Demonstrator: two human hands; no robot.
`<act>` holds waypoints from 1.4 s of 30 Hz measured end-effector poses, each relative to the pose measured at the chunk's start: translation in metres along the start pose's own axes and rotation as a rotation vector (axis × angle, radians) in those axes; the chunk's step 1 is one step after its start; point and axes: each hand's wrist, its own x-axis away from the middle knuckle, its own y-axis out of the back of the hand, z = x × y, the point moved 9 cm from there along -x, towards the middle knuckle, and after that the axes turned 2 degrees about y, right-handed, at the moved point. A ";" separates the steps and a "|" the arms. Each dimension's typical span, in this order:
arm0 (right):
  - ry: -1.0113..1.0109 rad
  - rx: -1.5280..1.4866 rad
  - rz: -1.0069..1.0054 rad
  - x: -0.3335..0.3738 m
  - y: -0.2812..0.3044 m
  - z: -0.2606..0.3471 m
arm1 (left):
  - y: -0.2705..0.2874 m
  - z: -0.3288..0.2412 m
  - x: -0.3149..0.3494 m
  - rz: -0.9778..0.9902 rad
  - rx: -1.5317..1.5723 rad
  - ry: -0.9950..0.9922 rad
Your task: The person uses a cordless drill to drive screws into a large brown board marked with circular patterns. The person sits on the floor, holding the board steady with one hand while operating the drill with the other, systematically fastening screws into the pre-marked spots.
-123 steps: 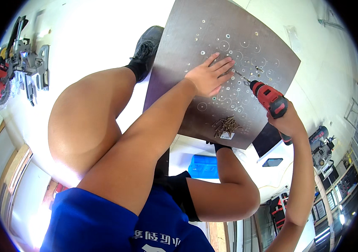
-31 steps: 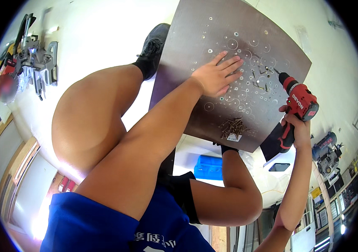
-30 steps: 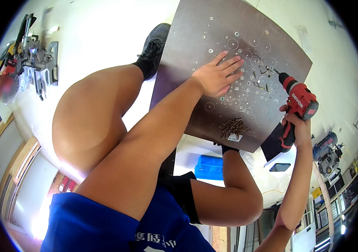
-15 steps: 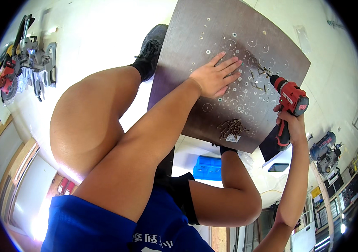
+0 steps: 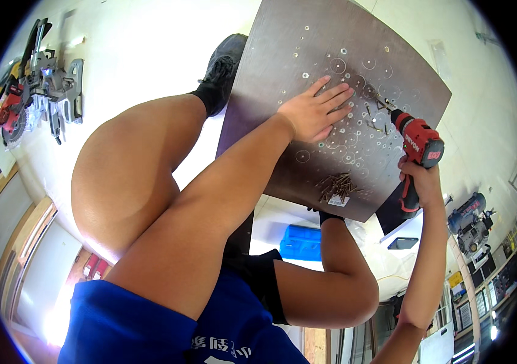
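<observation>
My left hand (image 5: 314,113) lies flat on a dark brown wooden board (image 5: 264,91), fingers spread and holding nothing. The board carries many drilled holes and pale circle marks. In my right hand (image 5: 423,182) is a red and black cordless drill (image 5: 417,141), gripped by its handle. Its chuck end points up and left over the board's right part, close to a few loose screws (image 5: 375,126). Whether the bit touches a screw or the board I cannot make out. A heap of brown screws (image 5: 338,185) lies near the board's front edge beside a small white label (image 5: 338,201).
Under the board's front edge sits a blue case (image 5: 300,242). A phone (image 5: 403,243) lies on a white surface at the right. Power saws (image 5: 13,115) stand at the far left, a machine (image 5: 470,224) at the right. My shoe (image 5: 222,67) is beside the board's left edge.
The board and my left hand appear shifted slightly right in the picture. The drill has tipped a little, and a small green light now shows on it.
</observation>
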 end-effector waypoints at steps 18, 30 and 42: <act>-0.059 -0.056 -0.016 0.015 -0.003 0.024 | 0.000 0.001 0.001 -0.047 -0.011 -0.005; -0.032 -0.063 -0.031 0.024 0.005 0.017 | -0.002 0.001 0.000 -0.006 -0.048 -0.001; 0.072 -0.190 -0.011 0.003 0.011 0.019 | 0.001 0.001 -0.001 0.010 -0.031 0.009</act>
